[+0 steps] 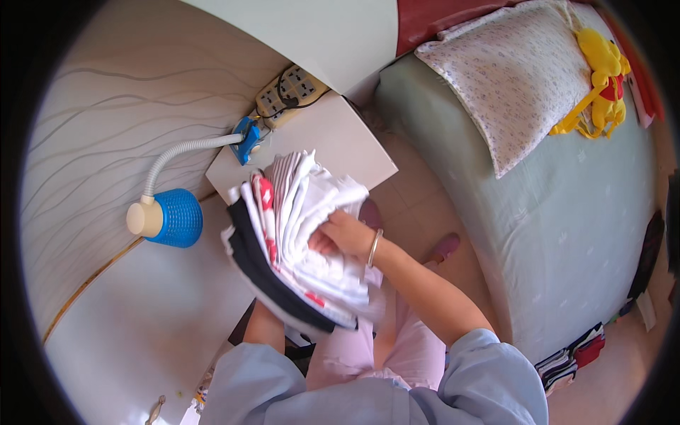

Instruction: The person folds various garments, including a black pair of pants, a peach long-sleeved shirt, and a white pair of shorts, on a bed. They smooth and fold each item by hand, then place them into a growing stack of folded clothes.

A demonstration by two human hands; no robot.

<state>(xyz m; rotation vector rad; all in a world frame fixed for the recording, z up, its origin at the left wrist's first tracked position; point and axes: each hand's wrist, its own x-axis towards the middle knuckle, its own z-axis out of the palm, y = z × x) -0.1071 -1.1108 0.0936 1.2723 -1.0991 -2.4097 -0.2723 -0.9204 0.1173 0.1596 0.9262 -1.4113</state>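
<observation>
A thick stack of folded clothes (287, 244) is tilted in front of my body, above my lap. Its layers are mostly white, with a striped piece, a red-and-white patterned one and a black one towards the left. My right hand (342, 234), with a metal bangle (375, 248) on its wrist, has its fingers curled into the white layers on the right side. My left forearm (264, 326) reaches up beneath the stack, which hides the left hand. Part of the pile is blurred.
Behind the stack is a white tabletop (340, 138) with a power strip (292, 93). A blue lamp (180, 218) arches along the wall at left. On the right, a bed (558, 228) bears a floral pillow (510, 79) and a yellow plush toy (603, 79). More folded clothes (558, 366) lie at lower right.
</observation>
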